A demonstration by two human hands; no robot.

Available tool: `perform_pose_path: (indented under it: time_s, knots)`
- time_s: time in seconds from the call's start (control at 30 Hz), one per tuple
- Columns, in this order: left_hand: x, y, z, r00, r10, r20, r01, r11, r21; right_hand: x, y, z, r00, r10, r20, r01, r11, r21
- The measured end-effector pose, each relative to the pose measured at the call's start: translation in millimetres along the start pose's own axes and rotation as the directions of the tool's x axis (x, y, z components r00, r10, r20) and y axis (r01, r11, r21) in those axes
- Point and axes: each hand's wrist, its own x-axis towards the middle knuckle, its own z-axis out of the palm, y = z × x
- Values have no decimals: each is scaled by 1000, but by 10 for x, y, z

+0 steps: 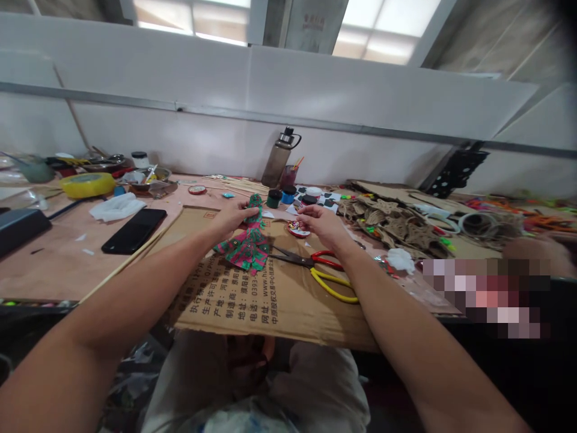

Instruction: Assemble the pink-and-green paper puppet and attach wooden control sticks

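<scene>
My left hand (232,219) is closed on the upper part of a green and pink patterned piece (247,249), which looks like a small figure or ornament. Its wide lower end spreads over the cardboard. Held over a small round dish of shiny bits (297,228), my right hand (322,222) has its thumb and fingers pinched together. Anything between those fingertips is too small to make out. Scissors (311,261) with one red and one yellow handle lie on the cardboard, blades pointing at the patterned piece.
Printed cardboard (270,331) covers the table before me. Paint jars (274,198) and a bottle (277,159) stand behind. A black phone (134,231) and yellow tape (88,185) lie left. Brown woven pieces (401,222) are heaped right, near another person's arm (541,255).
</scene>
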Motion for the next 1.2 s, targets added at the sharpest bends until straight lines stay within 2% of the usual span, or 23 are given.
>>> perform_pose_path:
  time_s: [0.17,0.37,0.47,0.67,0.83,0.97,1.2]
  knots:
    - [-41,-6,94,999,37,38,-36,999,-37,-76,-145,97,998,-46,-36,50,993,106]
    - [-54,-25,147,997,55,50,-58,998,41,-161,-472,266,985,-165,46,166,986,-11]
    - [-75,19,159,998,57,28,-58,997,44,-139,-571,414,975,-213,62,214,977,-7]
    - [-66,32,165,998,48,45,-49,999,10,-97,-470,680,978,-208,-28,210,966,152]
    - [-6,-64,138,995,37,94,-36,999,-12,-178,-375,657,984,-175,-24,177,970,164]
    - [8,-87,141,994,6,107,4,996,-91,-202,-360,609,986,-161,-40,165,973,162]
    - [-18,-8,223,994,-99,-34,86,957,-277,-167,-321,607,982,-184,-39,188,971,150]
